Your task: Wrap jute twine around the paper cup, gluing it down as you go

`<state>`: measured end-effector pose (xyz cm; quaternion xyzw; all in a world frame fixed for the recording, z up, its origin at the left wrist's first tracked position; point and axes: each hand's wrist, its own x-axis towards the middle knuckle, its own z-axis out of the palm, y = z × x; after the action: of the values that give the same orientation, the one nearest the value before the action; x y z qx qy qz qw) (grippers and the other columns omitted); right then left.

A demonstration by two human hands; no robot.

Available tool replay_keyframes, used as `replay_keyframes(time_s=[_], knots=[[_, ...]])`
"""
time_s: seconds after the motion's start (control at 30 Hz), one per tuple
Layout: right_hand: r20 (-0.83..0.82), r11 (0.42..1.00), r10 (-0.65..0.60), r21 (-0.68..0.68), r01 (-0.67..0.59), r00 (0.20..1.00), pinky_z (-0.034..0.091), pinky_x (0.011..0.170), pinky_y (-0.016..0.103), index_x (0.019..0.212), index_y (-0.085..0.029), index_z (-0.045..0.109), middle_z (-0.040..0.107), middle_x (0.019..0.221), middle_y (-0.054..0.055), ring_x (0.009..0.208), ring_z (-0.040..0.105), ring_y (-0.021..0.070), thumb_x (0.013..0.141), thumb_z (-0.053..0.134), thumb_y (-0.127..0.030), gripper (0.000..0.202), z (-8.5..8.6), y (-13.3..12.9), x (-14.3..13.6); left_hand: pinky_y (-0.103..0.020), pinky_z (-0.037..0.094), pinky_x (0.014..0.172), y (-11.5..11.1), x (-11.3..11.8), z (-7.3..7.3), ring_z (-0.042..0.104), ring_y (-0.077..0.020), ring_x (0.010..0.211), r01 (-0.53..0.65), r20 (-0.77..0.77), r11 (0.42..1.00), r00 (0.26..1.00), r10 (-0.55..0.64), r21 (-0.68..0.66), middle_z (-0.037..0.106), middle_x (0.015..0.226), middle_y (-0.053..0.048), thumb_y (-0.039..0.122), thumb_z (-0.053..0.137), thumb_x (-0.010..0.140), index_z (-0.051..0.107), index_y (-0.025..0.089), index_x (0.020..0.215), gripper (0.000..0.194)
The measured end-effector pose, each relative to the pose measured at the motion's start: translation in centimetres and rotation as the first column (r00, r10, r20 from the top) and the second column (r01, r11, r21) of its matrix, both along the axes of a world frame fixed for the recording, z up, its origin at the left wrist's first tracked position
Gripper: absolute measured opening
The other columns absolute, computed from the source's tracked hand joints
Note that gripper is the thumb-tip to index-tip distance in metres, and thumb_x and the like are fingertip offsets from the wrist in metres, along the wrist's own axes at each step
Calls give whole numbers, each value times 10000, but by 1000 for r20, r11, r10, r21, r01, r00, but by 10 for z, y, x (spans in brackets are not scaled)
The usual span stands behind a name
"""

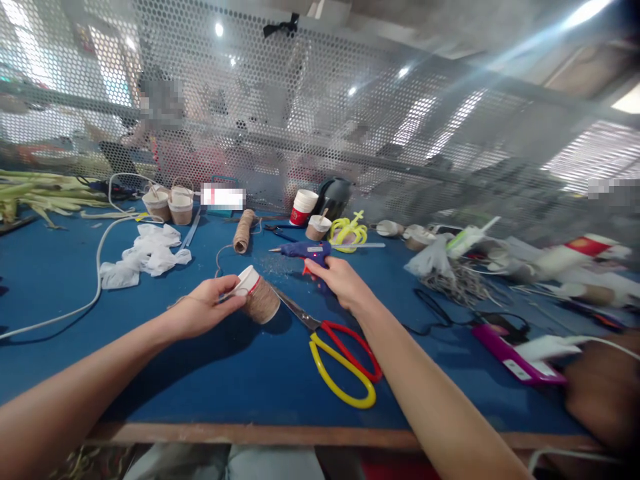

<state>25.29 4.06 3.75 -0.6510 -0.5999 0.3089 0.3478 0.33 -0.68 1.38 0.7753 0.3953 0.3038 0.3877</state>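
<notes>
Blue tbl [220, 390] under cup [263, 301], mesh [320, 100] bhnd.

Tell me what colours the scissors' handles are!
A red handle and a yellow handle; they show best in the head view.

The right hand [341, 280] partly hides the glue gun [303, 249]; the left edge crops stalks [47, 193].

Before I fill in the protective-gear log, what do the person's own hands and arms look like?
The left hand and right hand are ungloved, with no ring or watch visible. Both forearms are bare, with no sleeves in view; the upper arms lie outside the picture.
</notes>
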Motion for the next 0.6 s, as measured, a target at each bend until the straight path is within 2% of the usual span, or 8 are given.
replay_keyframes(time_s=[0.13, 0.27, 0.37, 0.43, 0.47, 0.53, 0.57, 0.6], knots=[[142, 996, -75, -45, 82, 987, 410, 404, 230, 631, -145, 513, 505, 491, -5, 397, 477, 88, 811, 476, -370, 291, -17, 31, 0, -239, 395, 696, -2, 0, 2, 477, -133, 728, 2, -9, 1000, 1000, -2, -1, 526, 749, -2, 344, 401, 814, 521, 137, 799, 240], [303, 995, -73, -40, 89, 950, 474, 556, 265, 827, -115, 570, 594, 739, 26, 604, 561, 106, 833, 486, -331, 231, -21, 44, -5, -234, 393, 676, -4, 1, 5, 473, -131, 711, 3, -24, 1000, 1000, -3, 5, 522, 735, 2, 333, 401, 811, 519, 139, 787, 229], [392, 997, -60, 67, 37, 918, 446, 671, 305, 754, -119, 597, 597, 838, 89, 803, 569, 186, 781, 556, -291, 179, -6, 36, -16, -224, 396, 661, -6, 2, 8, 479, -127, 699, 0, -15, 1000, 1000, 0, 9, 531, 729, 6, 335, 410, 804, 525, 140, 778, 228], [419, 987, -12, 152, -57, 908, 421, 712, 320, 729, -127, 606, 587, 862, 117, 877, 549, 229, 748, 584, -292, 167, 11, 20, -29, -221, 405, 669, -7, 2, 10, 494, -128, 708, 2, 17, 1000, 1000, -2, 1, 550, 741, 2, 335, 417, 799, 537, 138, 784, 231], [425, 974, 45, 183, -134, 904, 419, 728, 318, 776, -142, 613, 581, 888, 104, 885, 543, 219, 747, 580, -320, 184, 20, 9, -38, -222, 410, 670, -7, 3, 10, 503, -131, 709, -1, 29, 1000, 1000, 1, -6, 558, 742, 0, 338, 421, 795, 542, 136, 784, 235], [433, 907, 223, 235, -348, 873, 420, 763, 289, 871, -211, 615, 570, 943, 41, 878, 537, 170, 717, 608, -353, 210, 35, -16, -57, -227, 422, 665, -7, 3, 9, 520, -139, 712, -9, 45, 1000, 999, 9, -12, 572, 739, -8, 343, 428, 786, 552, 132, 787, 245], [480, 773, 383, 301, -558, 789, 410, 800, 307, 900, -206, 612, 555, 979, 46, 905, 521, 175, 696, 633, -329, 239, 40, -28, -67, -231, 428, 672, -6, 3, 7, 530, -146, 725, -4, 57, 1000, 998, 4, -4, 582, 747, -13, 343, 436, 780, 558, 130, 795, 246], [541, 644, 457, 346, -682, 706, 393, 837, 327, 901, -193, 610, 539, 1007, 60, 941, 498, 185, 687, 642, -306, 245, 43, -39, -77, -236, 433, 684, -6, 3, 6, 539, -154, 744, 5, 74, 1000, 997, -6, 7, 595, 764, -19, 339, 444, 773, 565, 129, 810, 245]])
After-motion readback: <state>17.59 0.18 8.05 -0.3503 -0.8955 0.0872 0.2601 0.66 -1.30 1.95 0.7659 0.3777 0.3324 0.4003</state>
